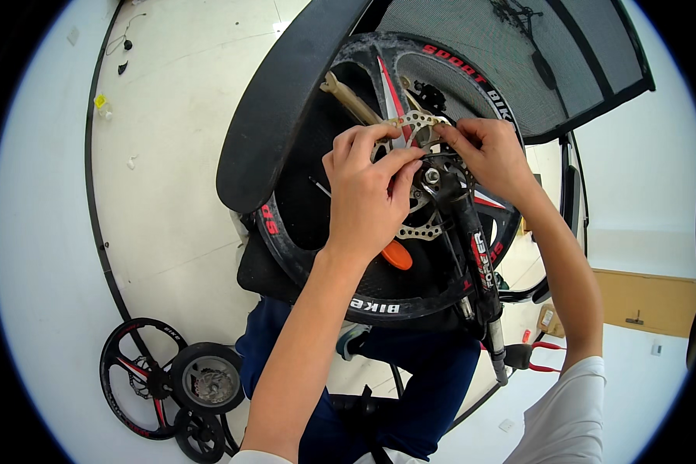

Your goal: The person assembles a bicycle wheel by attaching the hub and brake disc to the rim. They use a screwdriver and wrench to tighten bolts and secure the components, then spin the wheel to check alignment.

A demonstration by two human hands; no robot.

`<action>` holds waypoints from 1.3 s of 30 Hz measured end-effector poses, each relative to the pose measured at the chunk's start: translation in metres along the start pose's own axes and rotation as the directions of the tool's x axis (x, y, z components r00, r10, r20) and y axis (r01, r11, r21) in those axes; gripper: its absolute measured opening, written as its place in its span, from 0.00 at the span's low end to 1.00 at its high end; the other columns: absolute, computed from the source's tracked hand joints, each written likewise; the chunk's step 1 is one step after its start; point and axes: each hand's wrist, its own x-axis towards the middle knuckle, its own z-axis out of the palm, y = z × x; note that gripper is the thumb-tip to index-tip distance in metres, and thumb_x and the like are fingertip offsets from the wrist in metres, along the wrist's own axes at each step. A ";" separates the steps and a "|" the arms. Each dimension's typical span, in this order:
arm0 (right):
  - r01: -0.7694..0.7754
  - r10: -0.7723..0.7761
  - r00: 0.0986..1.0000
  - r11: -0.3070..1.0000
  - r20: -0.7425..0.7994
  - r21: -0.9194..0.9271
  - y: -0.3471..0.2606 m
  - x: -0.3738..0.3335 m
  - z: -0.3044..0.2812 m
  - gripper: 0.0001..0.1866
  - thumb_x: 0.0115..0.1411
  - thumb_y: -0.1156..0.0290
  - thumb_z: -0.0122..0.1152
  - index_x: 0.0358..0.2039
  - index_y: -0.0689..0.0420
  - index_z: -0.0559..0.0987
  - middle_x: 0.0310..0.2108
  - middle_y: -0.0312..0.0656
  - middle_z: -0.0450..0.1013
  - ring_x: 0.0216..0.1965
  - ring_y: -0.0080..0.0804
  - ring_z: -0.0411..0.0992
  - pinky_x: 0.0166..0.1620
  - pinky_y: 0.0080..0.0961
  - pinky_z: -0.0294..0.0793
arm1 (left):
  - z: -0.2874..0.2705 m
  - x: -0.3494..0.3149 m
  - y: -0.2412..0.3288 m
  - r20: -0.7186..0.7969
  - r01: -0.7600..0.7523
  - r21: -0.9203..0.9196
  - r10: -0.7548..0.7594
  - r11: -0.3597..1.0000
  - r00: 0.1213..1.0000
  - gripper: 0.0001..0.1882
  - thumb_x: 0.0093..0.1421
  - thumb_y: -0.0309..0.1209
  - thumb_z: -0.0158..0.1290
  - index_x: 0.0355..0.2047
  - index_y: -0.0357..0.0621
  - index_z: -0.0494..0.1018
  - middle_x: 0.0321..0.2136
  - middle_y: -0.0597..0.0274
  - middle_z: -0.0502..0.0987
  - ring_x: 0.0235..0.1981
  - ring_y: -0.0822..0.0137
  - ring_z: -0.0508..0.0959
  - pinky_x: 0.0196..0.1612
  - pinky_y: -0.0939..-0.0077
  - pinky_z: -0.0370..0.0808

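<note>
A black bicycle wheel (286, 251) with red and white markings lies on a chair seat in front of me. At its hub is a perforated metal brake disc (419, 232), with a black suspension fork (478, 251) fastened beside it by a nut (431, 176). My left hand (367, 185) is over the disc, thumb and fingertips closed together near the hub. Across from it my right hand (491, 155) pinches at the disc's upper right edge, by the fork end. Whatever sits between the fingertips of either hand is too small or hidden to name.
The black chair (282, 108) has an armrest and a mesh back (472, 46). An orange-handled tool (397, 255) and a beige bar (349, 97) lie by the wheel. More wheels (207, 377) stand on the floor at lower left. Red-handled pliers (545, 357) are at lower right.
</note>
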 end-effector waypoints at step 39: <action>0.041 -0.030 0.936 0.999 -0.350 0.025 -0.003 -0.016 -0.002 0.21 0.63 0.57 0.50 0.24 0.58 0.82 0.26 0.55 0.77 0.30 0.54 0.78 0.36 0.45 0.78 | 0.098 -0.172 0.181 0.234 0.627 -0.706 -0.727 0.330 0.646 0.18 0.62 0.31 0.59 0.47 0.33 0.69 0.41 0.60 0.77 0.42 0.73 0.74 0.46 0.78 0.71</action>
